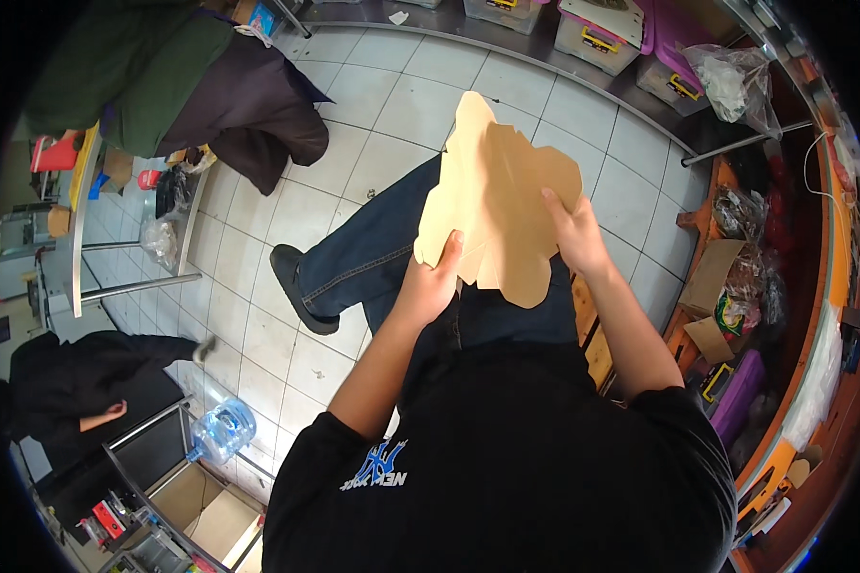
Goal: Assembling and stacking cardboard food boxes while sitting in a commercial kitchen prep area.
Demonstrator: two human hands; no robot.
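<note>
1. From where I stand, the tiled floor point(583, 119) spreads toward twelve o'clock.
2. The person's jeans point(377, 234) stretch one leg to nine o'clock.
3. The card point(502, 201), tan and creased, hangs over the legs toward one o'clock.
4. The left hand point(432, 285) pinches its seven o'clock edge, thumb on top.
5. The right hand point(580, 237) pinches its four o'clock edge likewise, fingers hidden underneath.

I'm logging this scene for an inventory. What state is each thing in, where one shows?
Die-cut cardboard blank, unfolded, creased, held up
Left hand, gripping the blank's left edge
Right hand, gripping the blank's right edge
Cardboard box, open
Large water bottle, apparently upright
</note>
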